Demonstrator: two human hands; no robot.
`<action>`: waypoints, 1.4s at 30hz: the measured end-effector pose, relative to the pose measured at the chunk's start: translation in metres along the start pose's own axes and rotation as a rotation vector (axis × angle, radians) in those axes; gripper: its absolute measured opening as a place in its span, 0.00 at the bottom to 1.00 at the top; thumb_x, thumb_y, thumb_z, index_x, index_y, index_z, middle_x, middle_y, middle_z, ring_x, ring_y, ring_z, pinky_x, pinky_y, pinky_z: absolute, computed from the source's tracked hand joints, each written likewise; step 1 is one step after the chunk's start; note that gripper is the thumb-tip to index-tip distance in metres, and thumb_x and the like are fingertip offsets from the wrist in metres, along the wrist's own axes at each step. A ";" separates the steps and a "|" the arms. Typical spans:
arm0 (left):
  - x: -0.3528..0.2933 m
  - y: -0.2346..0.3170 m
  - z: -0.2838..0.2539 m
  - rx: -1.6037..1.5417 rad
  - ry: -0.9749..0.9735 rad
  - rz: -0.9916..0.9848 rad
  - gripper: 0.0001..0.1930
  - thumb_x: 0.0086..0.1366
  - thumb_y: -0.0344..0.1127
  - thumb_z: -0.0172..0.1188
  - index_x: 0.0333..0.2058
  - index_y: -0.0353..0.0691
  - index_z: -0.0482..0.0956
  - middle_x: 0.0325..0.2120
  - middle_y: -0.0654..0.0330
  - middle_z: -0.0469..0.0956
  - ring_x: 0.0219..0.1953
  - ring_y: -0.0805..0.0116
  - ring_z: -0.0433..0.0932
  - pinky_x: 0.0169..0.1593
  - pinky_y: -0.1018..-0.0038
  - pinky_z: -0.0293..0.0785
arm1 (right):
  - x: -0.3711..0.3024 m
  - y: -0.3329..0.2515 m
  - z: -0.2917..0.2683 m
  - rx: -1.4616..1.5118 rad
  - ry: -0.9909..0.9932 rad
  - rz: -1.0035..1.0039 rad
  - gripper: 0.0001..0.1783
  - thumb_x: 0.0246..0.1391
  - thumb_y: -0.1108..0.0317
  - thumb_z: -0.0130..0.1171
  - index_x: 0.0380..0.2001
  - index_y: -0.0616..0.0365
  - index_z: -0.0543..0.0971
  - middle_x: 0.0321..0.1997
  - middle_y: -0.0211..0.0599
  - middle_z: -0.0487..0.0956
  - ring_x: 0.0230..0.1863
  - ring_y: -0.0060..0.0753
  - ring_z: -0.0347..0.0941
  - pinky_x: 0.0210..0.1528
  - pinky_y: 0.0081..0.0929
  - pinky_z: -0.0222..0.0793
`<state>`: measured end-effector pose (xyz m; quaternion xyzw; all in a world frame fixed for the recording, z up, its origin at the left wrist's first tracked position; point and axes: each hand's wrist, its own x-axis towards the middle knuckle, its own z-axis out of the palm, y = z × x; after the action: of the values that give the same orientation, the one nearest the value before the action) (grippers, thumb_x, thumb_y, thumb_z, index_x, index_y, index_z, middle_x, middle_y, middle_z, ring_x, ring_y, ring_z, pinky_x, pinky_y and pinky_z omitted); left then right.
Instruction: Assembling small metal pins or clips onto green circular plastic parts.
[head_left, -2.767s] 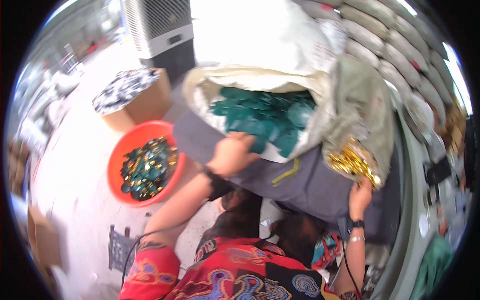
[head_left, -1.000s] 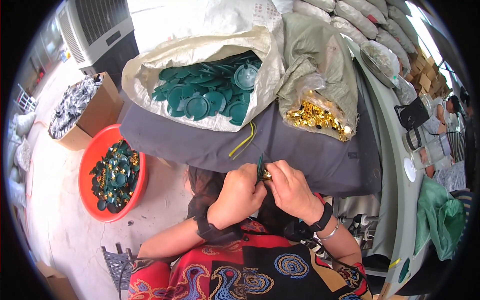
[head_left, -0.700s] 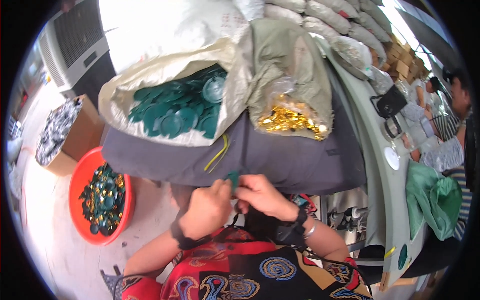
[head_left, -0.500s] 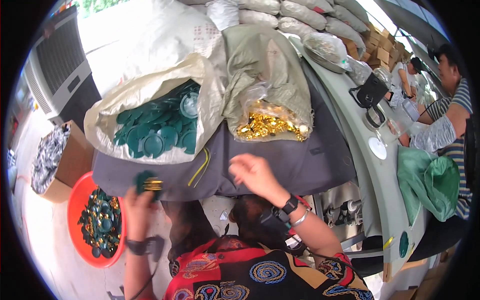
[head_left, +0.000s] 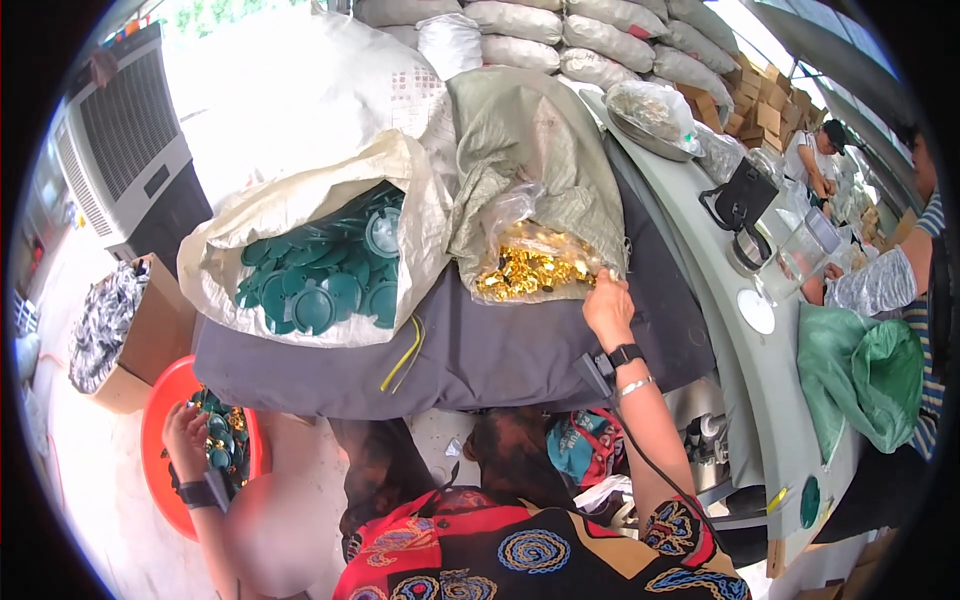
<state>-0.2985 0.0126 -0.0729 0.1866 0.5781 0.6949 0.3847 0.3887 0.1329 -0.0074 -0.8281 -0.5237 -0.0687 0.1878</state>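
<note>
Right hand [head_left: 607, 305] is laid on the small gold caps [head_left: 530, 272] in the clear bag, grip state not discernible; left hand [head_left: 185, 435] is spread over the red basin [head_left: 160, 410]; caps judged light, stiff, slippery; best pinched at the rim.

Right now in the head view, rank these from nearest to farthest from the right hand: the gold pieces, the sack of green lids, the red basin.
1. Gold pieces: in the clear bag, just left of the right hand, at its fingertips.
2. Sack of green lids: farther left on the grey cloth.
3. Red basin: far left and lower down, on the floor by the left hand.
</note>
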 end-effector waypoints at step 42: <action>-0.092 -0.084 0.227 0.315 -0.617 0.336 0.06 0.62 0.24 0.50 0.35 0.33 0.76 0.19 0.66 0.70 0.14 0.82 0.64 0.18 0.84 0.61 | -0.051 -0.068 0.016 0.305 -0.051 -0.358 0.15 0.50 0.71 0.56 0.43 0.58 0.71 0.38 0.53 0.71 0.38 0.57 0.72 0.39 0.46 0.70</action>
<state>-0.0534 0.0965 -0.0757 0.5359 0.4963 0.5620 0.3880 0.3036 0.1222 -0.0217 -0.6855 -0.6711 -0.0002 0.2822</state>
